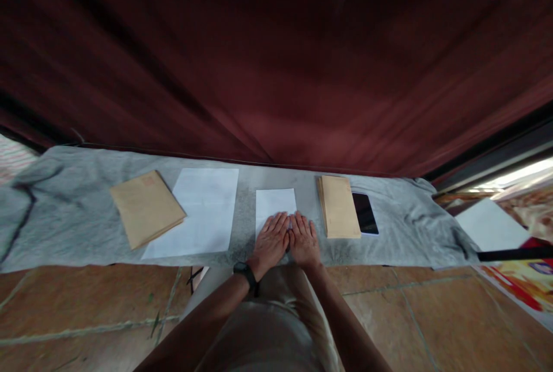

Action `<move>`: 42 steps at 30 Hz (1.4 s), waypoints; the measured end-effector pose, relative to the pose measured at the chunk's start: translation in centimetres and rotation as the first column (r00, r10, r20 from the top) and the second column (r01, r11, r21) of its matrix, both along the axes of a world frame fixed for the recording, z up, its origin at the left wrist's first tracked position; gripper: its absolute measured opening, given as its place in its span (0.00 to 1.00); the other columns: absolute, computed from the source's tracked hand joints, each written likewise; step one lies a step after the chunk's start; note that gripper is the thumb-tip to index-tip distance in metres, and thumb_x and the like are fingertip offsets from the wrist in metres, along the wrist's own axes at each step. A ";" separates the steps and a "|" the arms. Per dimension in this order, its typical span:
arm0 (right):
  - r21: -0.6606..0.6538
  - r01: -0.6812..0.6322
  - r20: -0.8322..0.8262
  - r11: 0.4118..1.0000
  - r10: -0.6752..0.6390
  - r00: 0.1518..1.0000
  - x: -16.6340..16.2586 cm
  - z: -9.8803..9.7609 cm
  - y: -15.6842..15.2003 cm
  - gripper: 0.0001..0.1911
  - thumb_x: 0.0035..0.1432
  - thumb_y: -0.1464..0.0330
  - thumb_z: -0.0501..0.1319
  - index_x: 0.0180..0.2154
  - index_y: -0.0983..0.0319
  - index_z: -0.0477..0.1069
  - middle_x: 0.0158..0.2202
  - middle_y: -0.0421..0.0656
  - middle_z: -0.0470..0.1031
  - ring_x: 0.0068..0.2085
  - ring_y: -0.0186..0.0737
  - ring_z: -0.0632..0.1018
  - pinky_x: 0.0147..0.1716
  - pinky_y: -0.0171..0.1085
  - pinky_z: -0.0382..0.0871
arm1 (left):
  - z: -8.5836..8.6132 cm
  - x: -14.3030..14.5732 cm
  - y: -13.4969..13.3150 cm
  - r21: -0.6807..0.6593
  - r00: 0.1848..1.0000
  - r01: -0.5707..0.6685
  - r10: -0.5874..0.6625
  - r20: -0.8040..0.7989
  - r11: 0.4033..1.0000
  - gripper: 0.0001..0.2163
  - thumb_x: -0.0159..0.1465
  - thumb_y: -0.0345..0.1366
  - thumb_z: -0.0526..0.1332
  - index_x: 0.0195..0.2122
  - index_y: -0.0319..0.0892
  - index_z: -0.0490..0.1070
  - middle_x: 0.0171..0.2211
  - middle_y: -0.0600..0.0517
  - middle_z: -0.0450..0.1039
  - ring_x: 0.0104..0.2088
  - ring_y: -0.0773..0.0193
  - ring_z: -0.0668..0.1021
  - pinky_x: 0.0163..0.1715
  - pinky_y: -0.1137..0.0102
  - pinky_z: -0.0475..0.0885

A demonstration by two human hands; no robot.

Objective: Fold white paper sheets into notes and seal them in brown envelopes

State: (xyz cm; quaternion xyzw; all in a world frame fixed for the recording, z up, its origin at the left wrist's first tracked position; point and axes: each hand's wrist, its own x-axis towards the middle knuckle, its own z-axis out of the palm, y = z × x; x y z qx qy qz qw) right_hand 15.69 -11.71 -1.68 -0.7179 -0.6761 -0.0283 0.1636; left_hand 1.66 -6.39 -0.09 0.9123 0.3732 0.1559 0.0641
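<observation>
A small white sheet of paper [275,199], which looks folded, lies on the grey cloth in front of me. Both hands press on its near part, side by side with the thumbs close together. My left hand [272,240] is flat with its fingers stretched out. Likewise flat, my right hand [305,240] covers the sheet's near right corner. The paper's near edge is hidden under the hands. To the left is a larger white sheet stack [207,211], partly under brown envelopes [147,208]. Right of my hands sits a pile of brown envelopes [341,208].
Grey cloth [401,216] covers the narrow bench. A dark phone [365,213] lies beside the right envelopes, partly beneath them. Dark red curtain-like fabric [276,72] rises behind the bench. A white sheet [491,225] is at the far right; tiled floor [432,308] shows below.
</observation>
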 end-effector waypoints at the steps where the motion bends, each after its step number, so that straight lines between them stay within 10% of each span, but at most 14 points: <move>1: 0.003 -0.001 -0.001 1.000 0.001 1.000 0.0 0.0 0.0 0.27 0.74 0.67 0.47 0.70 0.62 0.58 0.71 0.48 0.59 0.71 0.48 0.62 0.70 0.52 0.47 | 0.0 -0.2 0.0 0.000 1.000 -0.027 0.027 -0.007 1.000 0.25 0.72 0.34 0.47 0.70 0.35 0.58 0.70 0.41 0.60 0.71 0.54 0.61 0.71 0.52 0.53; 26: 0.011 -0.033 -0.074 0.999 0.034 0.997 -1.6 0.2 0.5 0.26 0.75 0.64 0.47 0.70 0.63 0.58 0.70 0.48 0.62 0.70 0.46 0.62 0.69 0.51 0.52 | -0.3 -4.6 -0.5 0.023 0.966 -0.254 0.255 -0.048 0.967 0.28 0.73 0.42 0.49 0.70 0.32 0.58 0.71 0.38 0.57 0.72 0.50 0.60 0.70 0.50 0.55; 38: 0.056 0.006 -0.035 0.998 -0.004 0.999 -0.6 -0.2 0.1 0.27 0.75 0.63 0.47 0.70 0.65 0.57 0.70 0.49 0.62 0.70 0.48 0.62 0.69 0.51 0.51 | -0.5 -6.2 -1.9 -0.019 0.998 -0.050 0.051 0.024 0.999 0.23 0.72 0.40 0.54 0.67 0.45 0.64 0.71 0.44 0.60 0.71 0.49 0.61 0.70 0.44 0.53; 42: 0.067 0.009 -0.023 0.998 -0.008 1.000 -0.6 -0.2 0.2 0.27 0.74 0.64 0.48 0.70 0.64 0.59 0.70 0.49 0.62 0.70 0.49 0.63 0.69 0.52 0.52 | -0.8 -6.2 -0.5 -0.221 0.905 -0.249 0.308 0.294 0.943 0.24 0.69 0.36 0.56 0.67 0.40 0.63 0.69 0.39 0.62 0.67 0.51 0.68 0.64 0.53 0.67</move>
